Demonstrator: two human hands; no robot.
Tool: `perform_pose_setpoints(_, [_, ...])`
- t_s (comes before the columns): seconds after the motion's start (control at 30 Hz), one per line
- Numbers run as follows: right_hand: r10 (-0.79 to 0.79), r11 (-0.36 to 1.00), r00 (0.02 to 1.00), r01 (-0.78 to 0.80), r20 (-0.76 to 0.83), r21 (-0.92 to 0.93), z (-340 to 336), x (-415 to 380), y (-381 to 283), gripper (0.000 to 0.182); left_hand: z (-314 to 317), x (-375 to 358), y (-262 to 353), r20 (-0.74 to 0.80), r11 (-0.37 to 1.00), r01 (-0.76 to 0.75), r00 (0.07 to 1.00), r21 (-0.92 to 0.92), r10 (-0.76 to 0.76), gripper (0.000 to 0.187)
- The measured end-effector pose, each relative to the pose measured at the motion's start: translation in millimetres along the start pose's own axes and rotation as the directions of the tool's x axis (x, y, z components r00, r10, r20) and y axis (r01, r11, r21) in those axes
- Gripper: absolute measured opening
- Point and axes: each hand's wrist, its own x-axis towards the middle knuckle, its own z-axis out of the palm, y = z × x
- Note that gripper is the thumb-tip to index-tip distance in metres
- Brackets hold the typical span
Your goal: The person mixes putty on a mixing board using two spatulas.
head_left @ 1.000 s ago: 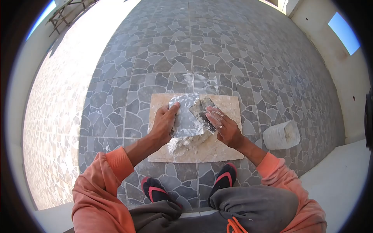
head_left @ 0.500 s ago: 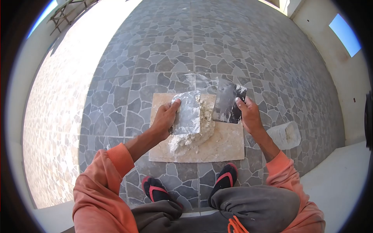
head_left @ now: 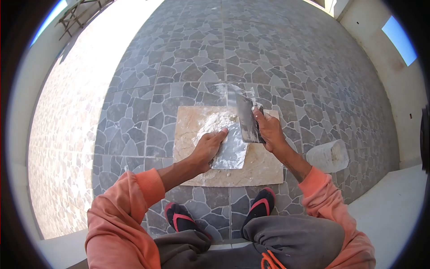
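Observation:
My left hand [head_left: 209, 147] is closed around the edge of a flat, silvery putty scraper [head_left: 233, 151] smeared with white, its thumb on the top face. That scraper lies over a mound of white, crumbly putty [head_left: 216, 120] and hides part of it. The mound rests on a beige tile board [head_left: 188, 168] on the floor. In my right hand [head_left: 271, 132] is a darker putty scraper [head_left: 244, 117], gripped along its right side and tilted steeply. It overlaps the board's upper right in this view, just right of the other scraper.
A whitish, translucent container [head_left: 329, 156] lies on its side to the right on the stone-patterned floor [head_left: 192, 58]. White smears mark the floor beyond the board. My sandalled feet [head_left: 179, 217] stand at its near edge. Bright sunlight falls on the left; a wall [head_left: 378, 85] rises at right.
The left scraper has moved right and toward me, uncovering the mound's far part. The right scraper has come left and turned more edge-on. The white mass now sits farther back on the board.

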Motion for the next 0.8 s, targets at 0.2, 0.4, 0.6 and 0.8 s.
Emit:
perform_pose_setpoints(0.2, [0.142, 0.969, 0.987, -0.125, 0.068, -0.215, -3.3, -26.6, 12.9, 0.053, -10.4, -0.5, -2.6, -0.087, 0.999, -0.027, 0.996, 0.041, 0.031, 0.035])
perform_pose_setpoints(0.4, [0.167, 0.97, 0.965, -0.124, 0.204, -0.207, 0.5, -57.2, 20.7, 0.052, -41.8, 21.2, -2.7, -0.163, 0.995, -0.096, 0.982, 0.018, 0.098, 0.033])
perform_pose_setpoints(0.6, [0.205, 0.965, 0.935, -0.142, 0.291, -0.222, -17.6, -63.8, 23.4, 0.049, -60.5, 21.1, 9.5, -0.196, 0.982, -0.168, 0.963, 0.087, 0.182, 0.033])
perform_pose_setpoints(0.8, [0.11, 0.985, 0.989, -0.121, 0.096, 0.126, -19.1, -35.9, -9.5, 0.054, -49.1, 15.3, 11.1, -0.197, 0.974, -0.192, 0.957, 0.118, 0.213, 0.034])
